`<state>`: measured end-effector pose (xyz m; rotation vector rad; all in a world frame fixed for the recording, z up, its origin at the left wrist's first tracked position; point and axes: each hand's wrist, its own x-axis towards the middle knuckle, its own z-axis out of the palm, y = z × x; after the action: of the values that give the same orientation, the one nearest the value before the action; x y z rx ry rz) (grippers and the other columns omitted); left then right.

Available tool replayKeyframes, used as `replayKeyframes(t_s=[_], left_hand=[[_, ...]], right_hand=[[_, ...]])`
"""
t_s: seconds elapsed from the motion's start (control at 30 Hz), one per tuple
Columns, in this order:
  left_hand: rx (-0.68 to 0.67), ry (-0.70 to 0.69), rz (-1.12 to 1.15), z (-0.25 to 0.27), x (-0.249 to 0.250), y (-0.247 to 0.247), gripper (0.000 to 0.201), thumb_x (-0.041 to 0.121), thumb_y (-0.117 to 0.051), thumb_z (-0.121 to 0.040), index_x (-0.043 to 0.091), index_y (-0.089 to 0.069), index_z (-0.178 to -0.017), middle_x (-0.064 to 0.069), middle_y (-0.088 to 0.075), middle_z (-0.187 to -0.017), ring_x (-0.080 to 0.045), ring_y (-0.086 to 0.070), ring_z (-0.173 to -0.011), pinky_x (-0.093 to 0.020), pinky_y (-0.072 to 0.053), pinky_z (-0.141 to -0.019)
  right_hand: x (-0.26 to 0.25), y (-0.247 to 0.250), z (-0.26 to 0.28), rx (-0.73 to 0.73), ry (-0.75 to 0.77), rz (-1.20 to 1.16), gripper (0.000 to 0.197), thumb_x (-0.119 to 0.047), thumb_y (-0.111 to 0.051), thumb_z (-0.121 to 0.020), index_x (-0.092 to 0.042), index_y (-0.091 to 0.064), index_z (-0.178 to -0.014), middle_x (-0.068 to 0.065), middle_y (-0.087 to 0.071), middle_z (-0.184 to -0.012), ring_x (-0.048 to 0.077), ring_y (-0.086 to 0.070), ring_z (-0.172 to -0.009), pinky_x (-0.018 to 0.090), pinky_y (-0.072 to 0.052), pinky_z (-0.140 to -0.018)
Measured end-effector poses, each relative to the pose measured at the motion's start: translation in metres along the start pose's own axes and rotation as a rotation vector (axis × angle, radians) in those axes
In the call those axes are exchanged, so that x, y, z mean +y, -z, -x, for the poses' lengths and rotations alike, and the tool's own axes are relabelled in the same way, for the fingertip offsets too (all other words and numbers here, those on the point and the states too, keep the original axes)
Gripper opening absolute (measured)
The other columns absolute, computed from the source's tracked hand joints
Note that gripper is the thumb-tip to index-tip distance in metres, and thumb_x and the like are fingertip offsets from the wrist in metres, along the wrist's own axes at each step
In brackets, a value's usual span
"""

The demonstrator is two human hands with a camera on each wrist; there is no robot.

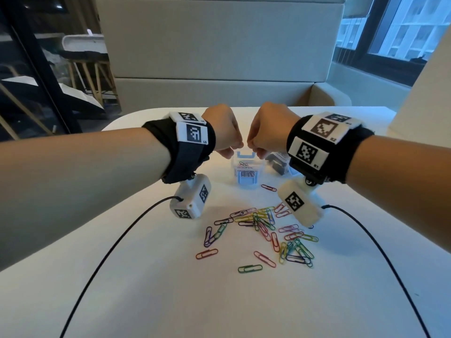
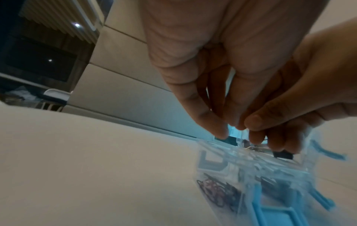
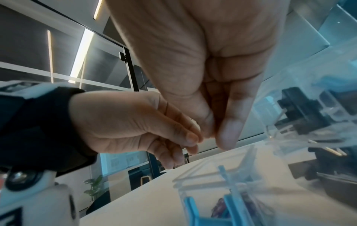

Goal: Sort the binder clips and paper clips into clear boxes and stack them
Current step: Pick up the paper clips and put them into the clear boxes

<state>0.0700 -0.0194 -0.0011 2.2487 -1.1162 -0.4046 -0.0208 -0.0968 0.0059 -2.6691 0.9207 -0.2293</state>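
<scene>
Both hands hang side by side over a clear box (image 1: 246, 175) with blue latches (image 2: 260, 198) that holds some coloured paper clips. My left hand (image 1: 229, 152) points its bunched fingers (image 2: 231, 116) down at the box's rim. My right hand (image 1: 259, 152) presses thumb (image 3: 228, 134) against fingers just right of it. Nothing shows plainly between either hand's fingertips. To the right stands a second clear box (image 1: 278, 162) of black binder clips (image 3: 301, 113). Many coloured paper clips (image 1: 263, 226) lie loose on the white table (image 1: 122, 276), nearer me than the boxes.
Two black cables (image 1: 105, 259) run from the wrist cameras across the table toward me. A beige padded bench (image 1: 219, 57) backs the table's far edge. Windows are at the right, dark furniture at the left.
</scene>
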Motion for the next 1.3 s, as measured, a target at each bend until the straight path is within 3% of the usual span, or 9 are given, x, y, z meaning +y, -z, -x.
replayKeyframes(t_s=[0.17,0.23,0.4,0.53,0.6,0.83,1.0,1.17,1.3], left_hand=[[-0.121,-0.201,-0.233,0.022,-0.007,0.002,0.007,0.012,-0.069,-0.080,0.010,-0.075,-0.083,-0.008,-0.074,-0.074,-0.022,-0.072,-0.068,-0.030,-0.061,-0.063],[-0.185,-0.259,-0.314,0.032,-0.009,-0.002,0.007,0.014,-0.069,-0.081,0.012,-0.075,-0.083,-0.006,-0.073,-0.070,-0.018,-0.066,-0.058,-0.027,-0.058,-0.060],[-0.312,-0.306,-0.429,0.045,-0.011,-0.017,0.013,0.025,-0.074,-0.079,0.011,-0.074,-0.079,-0.002,-0.069,-0.065,-0.014,-0.060,-0.052,-0.025,-0.054,-0.059],[-0.399,-0.304,-0.509,0.050,-0.011,-0.028,0.024,0.036,-0.076,-0.075,0.011,-0.074,-0.076,-0.006,-0.074,-0.071,-0.021,-0.068,-0.067,-0.028,-0.054,-0.066],[-0.400,-0.308,-0.524,0.052,-0.011,-0.032,0.027,0.037,-0.076,-0.075,0.010,-0.075,-0.079,-0.007,-0.075,-0.072,-0.018,-0.066,-0.066,-0.024,-0.051,-0.063],[-0.418,-0.288,-0.518,0.052,-0.014,-0.035,0.017,0.024,-0.075,-0.078,0.008,-0.076,-0.084,-0.001,-0.065,-0.059,-0.013,-0.058,-0.057,-0.020,-0.048,-0.060],[-0.477,-0.220,-0.467,0.050,-0.018,-0.036,0.016,0.020,-0.072,-0.081,0.006,-0.074,-0.089,-0.009,-0.071,-0.073,-0.016,-0.061,-0.057,-0.021,-0.050,-0.058],[-0.434,-0.288,-0.539,0.052,-0.015,-0.037,0.012,0.018,-0.069,-0.081,0.008,-0.074,-0.086,0.004,-0.061,-0.058,-0.011,-0.056,-0.057,-0.020,-0.046,-0.058],[-0.384,-0.317,-0.558,0.054,-0.014,-0.036,0.003,0.013,-0.070,-0.079,0.012,-0.073,-0.079,0.007,-0.059,-0.055,-0.009,-0.055,-0.053,-0.025,-0.052,-0.064]], right_hand=[[0.009,0.006,0.026,-0.116,0.096,-0.045,0.012,-0.008,-0.065,-0.086,-0.009,-0.077,-0.086,0.003,-0.073,-0.067,0.010,-0.068,-0.052,0.021,-0.058,-0.061],[0.014,0.004,0.035,-0.190,0.122,0.015,0.012,-0.010,-0.066,-0.085,-0.010,-0.078,-0.088,0.003,-0.073,-0.068,0.009,-0.066,-0.051,0.020,-0.056,-0.057],[0.025,-0.008,0.044,-0.293,0.071,0.193,0.015,-0.015,-0.068,-0.085,-0.011,-0.078,-0.095,0.005,-0.077,-0.084,0.016,-0.071,-0.064,0.027,-0.060,-0.069],[0.025,-0.020,0.044,-0.281,0.109,0.394,0.034,-0.032,-0.067,-0.087,-0.008,-0.071,-0.111,0.005,-0.073,-0.110,0.023,-0.068,-0.100,0.037,-0.054,-0.091],[0.024,-0.023,0.043,-0.285,0.132,0.448,0.037,-0.032,-0.067,-0.088,-0.006,-0.068,-0.114,0.007,-0.072,-0.112,0.023,-0.066,-0.104,0.037,-0.053,-0.094],[0.021,-0.027,0.037,-0.269,0.147,0.463,0.029,-0.020,-0.075,-0.081,-0.003,-0.071,-0.104,0.008,-0.074,-0.101,0.024,-0.069,-0.095,0.037,-0.056,-0.088],[0.027,-0.025,0.034,-0.396,0.028,0.338,0.027,-0.024,-0.073,-0.083,-0.001,-0.074,-0.096,0.008,-0.071,-0.080,0.019,-0.066,-0.069,0.027,-0.056,-0.068],[0.026,-0.025,0.036,-0.471,0.014,0.373,0.024,-0.034,-0.069,-0.082,-0.010,-0.067,-0.080,0.004,-0.062,-0.070,0.017,-0.058,-0.061,0.023,-0.046,-0.056],[0.024,-0.024,0.039,-0.491,0.009,0.370,0.025,-0.033,-0.068,-0.082,-0.008,-0.071,-0.085,0.004,-0.065,-0.072,0.016,-0.059,-0.061,0.022,-0.045,-0.056]])
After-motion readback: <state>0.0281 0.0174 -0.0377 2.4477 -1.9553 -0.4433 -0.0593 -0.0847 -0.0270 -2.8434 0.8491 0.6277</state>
